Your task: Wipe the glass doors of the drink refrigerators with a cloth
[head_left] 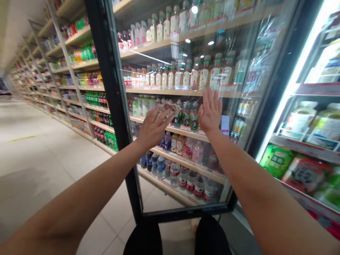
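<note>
A glass door [170, 193] with a black frame stands swung out in front of me. My left hand [152, 127] presses a crumpled, pale cloth [170, 109] against the pane, its fingers over the cloth. To the right, my right hand [211, 111] lies flat on the same glass, fingers stretched upward and holding nothing. Through the pane, rows of bottles show on wooden shelves. A phone-like reflection or object [225, 124] with a lit face appears beside my right wrist; which of the two, I cannot tell.
At the right is the lit fridge interior with jugs [300, 118] and green and red packs [305, 173]. Long drink shelves [91, 63] run back on the left along a tiled floor [39, 159]. The door's black edge [106, 71] stands near my left arm.
</note>
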The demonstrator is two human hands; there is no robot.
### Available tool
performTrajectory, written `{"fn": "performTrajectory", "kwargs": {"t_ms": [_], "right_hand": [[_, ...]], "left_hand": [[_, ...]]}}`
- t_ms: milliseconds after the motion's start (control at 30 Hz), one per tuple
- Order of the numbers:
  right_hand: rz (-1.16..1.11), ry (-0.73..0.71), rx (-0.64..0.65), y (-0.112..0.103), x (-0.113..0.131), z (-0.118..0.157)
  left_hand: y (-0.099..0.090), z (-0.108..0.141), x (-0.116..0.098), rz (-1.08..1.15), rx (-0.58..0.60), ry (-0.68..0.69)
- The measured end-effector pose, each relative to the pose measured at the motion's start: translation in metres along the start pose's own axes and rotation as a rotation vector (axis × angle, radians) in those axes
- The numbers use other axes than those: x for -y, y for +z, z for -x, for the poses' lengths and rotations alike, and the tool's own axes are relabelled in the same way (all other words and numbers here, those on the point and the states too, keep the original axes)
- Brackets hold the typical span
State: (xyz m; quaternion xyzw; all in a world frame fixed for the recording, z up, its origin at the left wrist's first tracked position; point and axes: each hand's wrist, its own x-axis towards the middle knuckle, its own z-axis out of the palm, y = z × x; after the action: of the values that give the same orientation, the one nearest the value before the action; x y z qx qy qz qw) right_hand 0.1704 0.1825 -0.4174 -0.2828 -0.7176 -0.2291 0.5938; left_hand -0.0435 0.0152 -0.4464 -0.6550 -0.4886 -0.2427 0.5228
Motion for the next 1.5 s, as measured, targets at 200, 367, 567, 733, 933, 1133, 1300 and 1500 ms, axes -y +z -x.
{"fn": "performTrajectory", "kwargs": {"t_ms": [200,367,567,733,933,1133,1300,1500], "right_hand": [[-0.004,0.009,0.001,0.002,0.001,0.012],[0.007,0.089,-0.046,0.013,0.009,0.028],[0.071,-0.189,0.043,0.021,0.009,0.062],[0.086,-0.408,0.079,0.02,0.005,0.09],[0.062,-0.378,-0.045,0.022,0.01,0.095],[0.015,-0.358,-0.019,0.025,0.006,0.097],[-0.016,-0.338,0.017,0.029,0.005,0.099],[0.003,-0.335,0.022,0.027,0.005,0.099]], "left_hand": [[-0.012,0.006,0.016,-0.049,-0.118,-0.127],[0.004,0.045,-0.005,-0.048,-0.142,-0.195],[0.008,0.053,-0.017,-0.018,-0.028,-0.01],[0.001,0.04,-0.005,-0.048,-0.164,-0.263],[0.036,0.083,-0.065,-0.061,-0.057,-0.066],[0.031,0.072,-0.057,-0.07,-0.029,-0.014],[0.002,0.034,0.005,-0.083,-0.23,-0.289],[0.021,0.064,-0.026,-0.101,-0.219,-0.25]]}}
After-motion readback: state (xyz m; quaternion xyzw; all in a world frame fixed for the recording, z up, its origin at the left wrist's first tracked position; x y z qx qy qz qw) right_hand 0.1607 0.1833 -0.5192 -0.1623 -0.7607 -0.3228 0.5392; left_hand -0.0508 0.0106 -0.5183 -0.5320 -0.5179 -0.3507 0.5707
